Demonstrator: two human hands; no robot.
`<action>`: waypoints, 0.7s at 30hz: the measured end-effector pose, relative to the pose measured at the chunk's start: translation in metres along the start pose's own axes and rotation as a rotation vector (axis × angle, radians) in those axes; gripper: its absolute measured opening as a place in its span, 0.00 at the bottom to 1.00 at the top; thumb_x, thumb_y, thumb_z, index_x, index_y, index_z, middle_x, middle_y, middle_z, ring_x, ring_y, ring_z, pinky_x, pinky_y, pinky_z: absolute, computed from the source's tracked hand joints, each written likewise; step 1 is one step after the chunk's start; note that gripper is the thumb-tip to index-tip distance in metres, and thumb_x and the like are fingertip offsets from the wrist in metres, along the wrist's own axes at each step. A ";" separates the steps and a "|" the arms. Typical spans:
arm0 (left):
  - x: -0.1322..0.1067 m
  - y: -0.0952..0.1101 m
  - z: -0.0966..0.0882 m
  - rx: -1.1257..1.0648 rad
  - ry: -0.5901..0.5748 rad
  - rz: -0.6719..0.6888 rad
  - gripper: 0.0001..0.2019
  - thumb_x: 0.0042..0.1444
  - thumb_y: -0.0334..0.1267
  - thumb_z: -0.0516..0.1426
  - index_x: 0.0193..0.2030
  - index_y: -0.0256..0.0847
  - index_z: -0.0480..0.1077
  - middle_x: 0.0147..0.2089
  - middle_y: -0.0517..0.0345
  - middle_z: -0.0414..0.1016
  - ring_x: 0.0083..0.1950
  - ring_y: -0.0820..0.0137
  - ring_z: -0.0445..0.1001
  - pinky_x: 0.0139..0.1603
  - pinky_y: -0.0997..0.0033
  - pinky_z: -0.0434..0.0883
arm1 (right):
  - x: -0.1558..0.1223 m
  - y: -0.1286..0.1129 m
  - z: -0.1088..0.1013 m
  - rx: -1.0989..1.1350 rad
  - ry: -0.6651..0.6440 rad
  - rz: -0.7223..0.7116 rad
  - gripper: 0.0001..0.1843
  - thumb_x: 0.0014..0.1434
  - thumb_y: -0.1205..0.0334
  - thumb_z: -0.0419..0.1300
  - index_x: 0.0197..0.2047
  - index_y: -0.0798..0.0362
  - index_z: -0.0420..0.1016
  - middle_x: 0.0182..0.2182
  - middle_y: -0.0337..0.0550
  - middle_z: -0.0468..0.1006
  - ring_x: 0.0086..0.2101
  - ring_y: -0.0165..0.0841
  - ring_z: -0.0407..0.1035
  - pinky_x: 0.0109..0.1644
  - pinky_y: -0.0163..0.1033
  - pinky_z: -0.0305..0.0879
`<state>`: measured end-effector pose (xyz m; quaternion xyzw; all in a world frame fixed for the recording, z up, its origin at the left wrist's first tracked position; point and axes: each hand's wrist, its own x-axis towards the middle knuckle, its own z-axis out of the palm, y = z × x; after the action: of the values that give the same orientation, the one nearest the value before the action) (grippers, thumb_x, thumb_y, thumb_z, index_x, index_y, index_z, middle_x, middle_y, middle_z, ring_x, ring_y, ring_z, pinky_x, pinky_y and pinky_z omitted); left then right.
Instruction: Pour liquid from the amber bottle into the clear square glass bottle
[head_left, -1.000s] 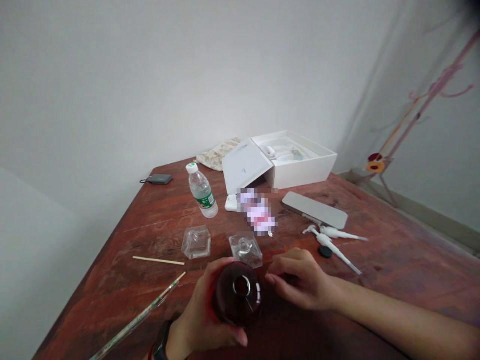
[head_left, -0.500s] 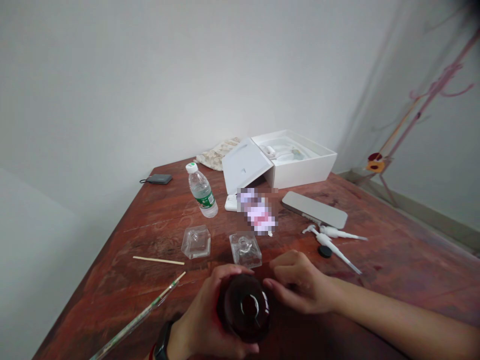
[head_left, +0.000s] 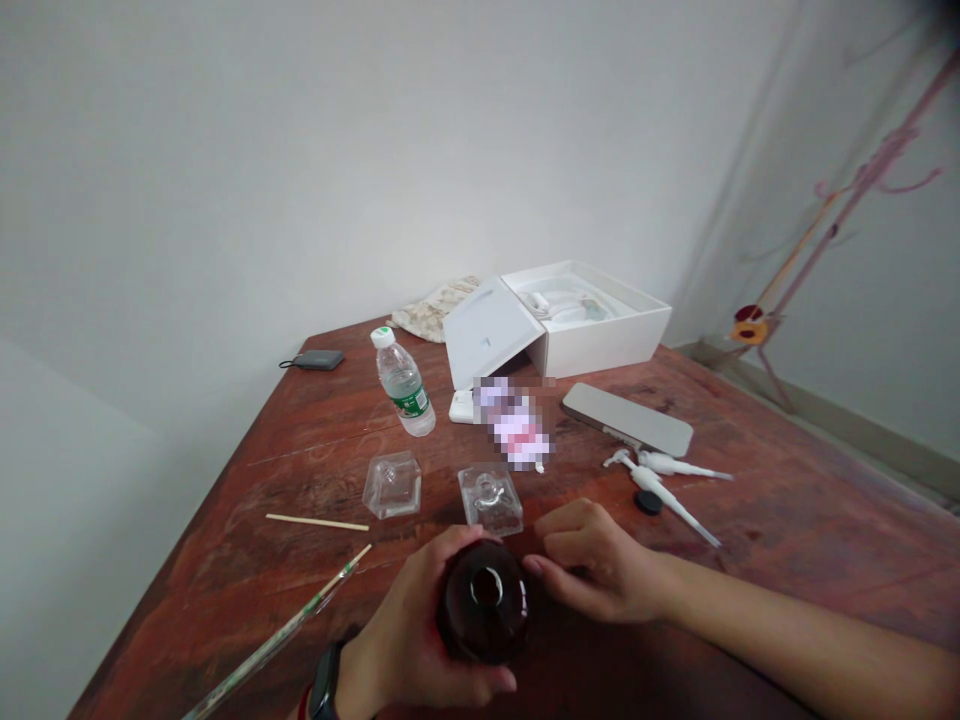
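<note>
My left hand (head_left: 420, 628) is wrapped around a dark red-brown bottle (head_left: 484, 625) at the near middle of the table. Seen from above, the bottle shows a round shoulder and a small neck with a bright ring of light. Its lower part is hidden. Just to its right, my right hand (head_left: 589, 560) has its fingers curled in, the thumb reaching toward the bottle's side; nothing shows in it. Beyond the bottle sit two clear plastic containers (head_left: 491, 500). Two white pump heads (head_left: 660, 490) and a black cap (head_left: 648, 502) lie right of my right hand.
A water bottle (head_left: 405, 385) stands beyond the containers. Behind are an open white box (head_left: 600, 335), a blurred-out phone (head_left: 514, 425), a silver-grey case (head_left: 628, 418) and a dark grey device (head_left: 318, 359). A thin wooden stick (head_left: 316, 522) and wrapped sticks (head_left: 281, 635) lie left.
The dark bottle's neck has shifted slightly up and left as its tilt changed in my left hand. My right hand has barely moved.
</note>
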<state>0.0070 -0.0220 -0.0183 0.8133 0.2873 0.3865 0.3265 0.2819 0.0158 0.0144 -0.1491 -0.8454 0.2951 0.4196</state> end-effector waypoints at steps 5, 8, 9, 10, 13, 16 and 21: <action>0.002 0.001 -0.005 0.080 -0.006 0.042 0.51 0.57 0.70 0.68 0.78 0.53 0.54 0.66 0.43 0.75 0.63 0.46 0.81 0.65 0.45 0.77 | 0.000 0.001 -0.001 -0.031 -0.022 -0.003 0.28 0.77 0.64 0.56 0.25 0.47 0.48 0.23 0.31 0.56 0.22 0.26 0.50 0.27 0.38 0.45; 0.002 0.002 -0.006 0.095 -0.003 0.042 0.50 0.56 0.69 0.69 0.78 0.52 0.55 0.64 0.43 0.76 0.61 0.47 0.82 0.64 0.47 0.78 | 0.000 0.000 -0.001 -0.045 -0.027 0.000 0.28 0.78 0.65 0.52 0.24 0.48 0.50 0.23 0.33 0.59 0.22 0.27 0.52 0.28 0.39 0.49; 0.002 0.003 -0.006 0.099 -0.001 0.042 0.51 0.55 0.69 0.70 0.78 0.52 0.56 0.64 0.43 0.76 0.61 0.47 0.82 0.64 0.47 0.78 | 0.000 0.000 -0.001 -0.047 -0.020 0.008 0.28 0.78 0.65 0.50 0.23 0.48 0.51 0.23 0.35 0.61 0.22 0.27 0.53 0.29 0.39 0.50; 0.002 0.003 -0.007 0.103 0.001 0.042 0.51 0.54 0.69 0.71 0.78 0.51 0.57 0.64 0.43 0.77 0.60 0.47 0.82 0.64 0.47 0.78 | 0.000 0.000 0.000 -0.049 -0.008 0.020 0.28 0.79 0.65 0.49 0.23 0.49 0.53 0.23 0.37 0.64 0.22 0.27 0.55 0.29 0.39 0.51; 0.004 0.004 -0.009 0.117 0.009 0.055 0.52 0.53 0.69 0.72 0.77 0.52 0.58 0.63 0.44 0.78 0.59 0.47 0.83 0.62 0.48 0.79 | -0.001 -0.001 0.000 -0.039 0.029 0.070 0.29 0.80 0.62 0.47 0.22 0.50 0.60 0.28 0.46 0.74 0.25 0.29 0.65 0.29 0.37 0.58; 0.006 0.004 -0.010 0.121 0.009 0.069 0.51 0.53 0.70 0.71 0.77 0.53 0.58 0.62 0.45 0.79 0.57 0.48 0.84 0.61 0.49 0.80 | -0.002 0.000 0.001 -0.021 0.049 0.108 0.31 0.81 0.60 0.45 0.23 0.52 0.66 0.34 0.52 0.81 0.27 0.30 0.73 0.29 0.34 0.65; 0.009 0.005 -0.012 0.145 0.012 0.080 0.51 0.53 0.73 0.69 0.77 0.54 0.58 0.61 0.46 0.80 0.57 0.49 0.85 0.59 0.50 0.81 | -0.003 0.003 0.002 -0.046 0.045 0.150 0.31 0.80 0.59 0.49 0.22 0.52 0.64 0.29 0.47 0.77 0.24 0.28 0.67 0.27 0.34 0.58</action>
<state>0.0034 -0.0152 -0.0049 0.8434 0.2837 0.3821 0.2493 0.2820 0.0161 0.0099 -0.2281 -0.8287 0.3027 0.4118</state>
